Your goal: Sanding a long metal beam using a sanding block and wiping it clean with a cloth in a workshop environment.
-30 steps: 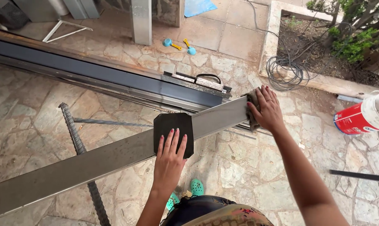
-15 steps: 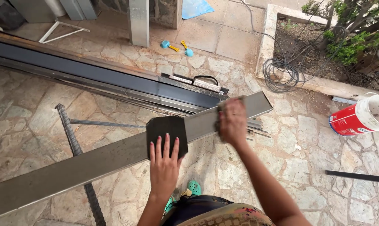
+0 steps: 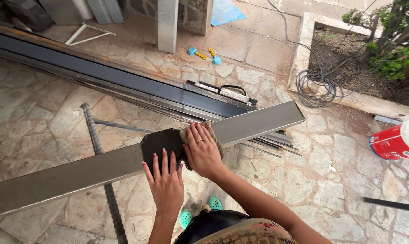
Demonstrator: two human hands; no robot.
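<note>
A long flat grey metal bar [image 3: 263, 121] runs from lower left to upper right in front of me. A dark octagonal plate [image 3: 159, 141] sits on its middle. My left hand [image 3: 165, 180] lies flat on the near edge of that plate, fingers spread. My right hand [image 3: 203, 151] presses a brownish rag [image 3: 213, 131] onto the bar just right of the plate, fingers curled over the cloth.
Dark metal beams [image 3: 100, 74] and a ribbed steel rod [image 3: 94, 131] lie on the stone paving. A coil of cable [image 3: 315, 86] rests by a planter, and a red and white can [image 3: 396, 140] stands at the right. Blue tools [image 3: 204, 53] lie farther off.
My right hand has slid from the bar's far right end leftward along it to the dark plate, with the rag under it. The left hand stays on the plate.
</note>
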